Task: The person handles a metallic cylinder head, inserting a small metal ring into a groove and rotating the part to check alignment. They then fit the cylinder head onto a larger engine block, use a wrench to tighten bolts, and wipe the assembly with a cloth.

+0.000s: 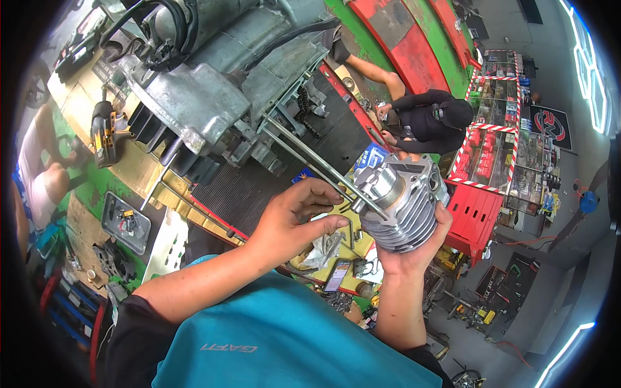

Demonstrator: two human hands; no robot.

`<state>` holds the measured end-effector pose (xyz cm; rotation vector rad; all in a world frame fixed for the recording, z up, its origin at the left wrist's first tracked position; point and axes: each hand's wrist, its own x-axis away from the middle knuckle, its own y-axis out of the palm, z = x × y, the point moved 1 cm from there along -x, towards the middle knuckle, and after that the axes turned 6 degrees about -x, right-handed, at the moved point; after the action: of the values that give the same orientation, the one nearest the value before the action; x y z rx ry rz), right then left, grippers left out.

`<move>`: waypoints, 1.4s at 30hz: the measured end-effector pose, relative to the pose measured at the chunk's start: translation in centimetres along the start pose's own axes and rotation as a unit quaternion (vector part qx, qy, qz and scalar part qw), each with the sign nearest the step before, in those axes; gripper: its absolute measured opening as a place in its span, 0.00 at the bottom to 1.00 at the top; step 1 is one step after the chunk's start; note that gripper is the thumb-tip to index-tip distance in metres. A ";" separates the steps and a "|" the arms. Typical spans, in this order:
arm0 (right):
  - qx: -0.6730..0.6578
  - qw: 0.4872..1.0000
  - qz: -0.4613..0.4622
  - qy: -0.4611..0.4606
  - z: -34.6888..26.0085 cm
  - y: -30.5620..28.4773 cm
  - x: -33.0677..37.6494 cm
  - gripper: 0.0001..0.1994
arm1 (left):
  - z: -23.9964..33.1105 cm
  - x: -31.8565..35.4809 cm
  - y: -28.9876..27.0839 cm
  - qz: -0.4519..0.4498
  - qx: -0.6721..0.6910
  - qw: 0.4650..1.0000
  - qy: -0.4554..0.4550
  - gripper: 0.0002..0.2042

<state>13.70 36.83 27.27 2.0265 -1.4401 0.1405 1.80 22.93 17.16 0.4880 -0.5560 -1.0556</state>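
Note:
My right hand grips a finned metal engine cylinder from below, its thumb up along the right side. A round silver piston shows at the cylinder's near-left face. Long steel studs run from the engine crankcase to the cylinder; I cannot tell whether they pass into its holes. Just left of the cylinder is my left hand, fingers curled loosely and thumb apart, nothing between them. A timing chain hangs at the crankcase opening.
A power drill lies on the bench beyond the engine at left. A grey tray holds small parts. Below my hands lie a phone and loose parts. A co-worker in black crouches beyond, near a red cabinet and display shelves.

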 end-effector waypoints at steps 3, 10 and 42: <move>0.005 1.000 0.004 0.004 0.1 0.5 -0.2 0.34 | -0.3 0.0 0.1 0.002 0.033 0.999 0.002 0.16; 0.021 1.000 -0.007 0.020 0.8 1.5 -0.7 0.35 | -0.6 0.1 -0.2 0.035 0.018 0.999 0.009 0.15; 0.161 0.983 0.005 0.088 3.1 5.7 -1.6 0.37 | -1.1 -3.3 -3.4 0.001 0.311 0.947 0.077 0.35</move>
<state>7.22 35.25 26.61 2.1971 -1.3847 0.5746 -1.05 24.64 13.55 1.1146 -0.7491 -0.8147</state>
